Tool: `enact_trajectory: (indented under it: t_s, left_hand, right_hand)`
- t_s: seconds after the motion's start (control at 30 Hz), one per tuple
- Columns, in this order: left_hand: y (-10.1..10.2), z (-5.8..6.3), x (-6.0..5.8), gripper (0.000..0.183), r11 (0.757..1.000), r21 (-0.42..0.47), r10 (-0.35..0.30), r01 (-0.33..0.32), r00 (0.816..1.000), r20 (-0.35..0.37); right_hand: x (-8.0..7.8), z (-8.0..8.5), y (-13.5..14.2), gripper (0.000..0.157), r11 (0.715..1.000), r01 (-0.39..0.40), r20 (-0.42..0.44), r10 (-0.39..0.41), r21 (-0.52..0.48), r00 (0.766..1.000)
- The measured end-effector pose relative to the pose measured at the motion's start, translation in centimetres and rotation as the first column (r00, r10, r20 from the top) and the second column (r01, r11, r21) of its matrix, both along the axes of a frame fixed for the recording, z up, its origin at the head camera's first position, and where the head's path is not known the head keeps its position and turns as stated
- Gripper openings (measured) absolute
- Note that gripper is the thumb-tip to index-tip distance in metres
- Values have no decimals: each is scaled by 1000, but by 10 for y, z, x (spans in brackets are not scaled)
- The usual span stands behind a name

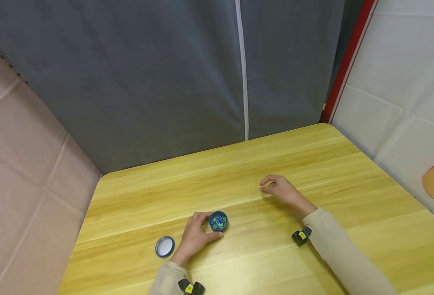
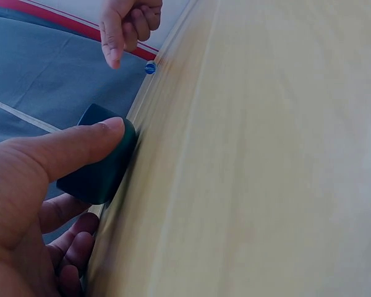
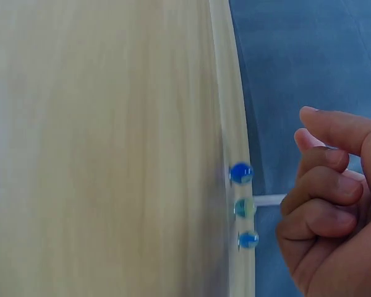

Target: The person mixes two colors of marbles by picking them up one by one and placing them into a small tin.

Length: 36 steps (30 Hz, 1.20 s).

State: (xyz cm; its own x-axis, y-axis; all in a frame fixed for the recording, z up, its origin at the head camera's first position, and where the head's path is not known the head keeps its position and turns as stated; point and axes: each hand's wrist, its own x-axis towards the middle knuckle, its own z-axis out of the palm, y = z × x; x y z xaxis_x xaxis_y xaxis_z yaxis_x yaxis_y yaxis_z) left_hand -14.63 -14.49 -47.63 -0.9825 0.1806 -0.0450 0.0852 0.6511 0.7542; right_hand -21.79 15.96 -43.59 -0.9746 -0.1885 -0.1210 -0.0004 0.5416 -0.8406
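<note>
My left hand (image 1: pixel 194 237) grips a small round dark blue tin (image 1: pixel 211 230) with thumb and fingers around its side. Blue and green glass marbles (image 1: pixel 218 221) lie inside it. In the left wrist view, the thumb presses the wall of the tin (image 2: pixel 99 176). My right hand (image 1: pixel 281 190) hovers over the table, to the right of and beyond the tin. Its thumb and index finger stand apart and the other fingers bend loosely, holding nothing visible. Near that hand (image 3: pixel 331 192), the right wrist view shows a blue marble (image 3: pixel 241 173), a pale green marble (image 3: pixel 245 207) and another blue marble (image 3: pixel 248 239).
A round lid (image 1: pixel 164 247) with a white inner face and blue rim lies left of my left hand. The wood-grain table (image 1: pixel 157 192) meets a grey curtain (image 1: pixel 165 82) at the back, with pale cloth walls (image 1: pixel 28 176) on the left and right.
</note>
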Motion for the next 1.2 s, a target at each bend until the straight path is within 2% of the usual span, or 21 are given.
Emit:
enact_trajectory:
  t_s: [0.23, 0.6, 0.9, 1.2]
  left_hand:
    - [1, 1, 0, 68, 1000, -5, 1, -1, 1000, 4]
    - [0, 0, 0, 69, 1000, -7, 2, -2, 1000, 3]
    - [1, 0, 2, 70, 1000, -9, 2, -2, 1000, -8]
    - [0, 1, 4, 69, 1000, -14, 2, -2, 1000, -3]
  right_hand:
    - [-4, -5, 18, 28, 999, 31, -9, -31, 25, 999]
    - [-8, -12, 38, 36, 997, 68, 43, -69, 33, 997]
    - [-10, -13, 46, 36, 996, 83, 53, -85, 37, 995]
    - [-15, -21, 51, 40, 997, 69, 62, -72, 37, 996]
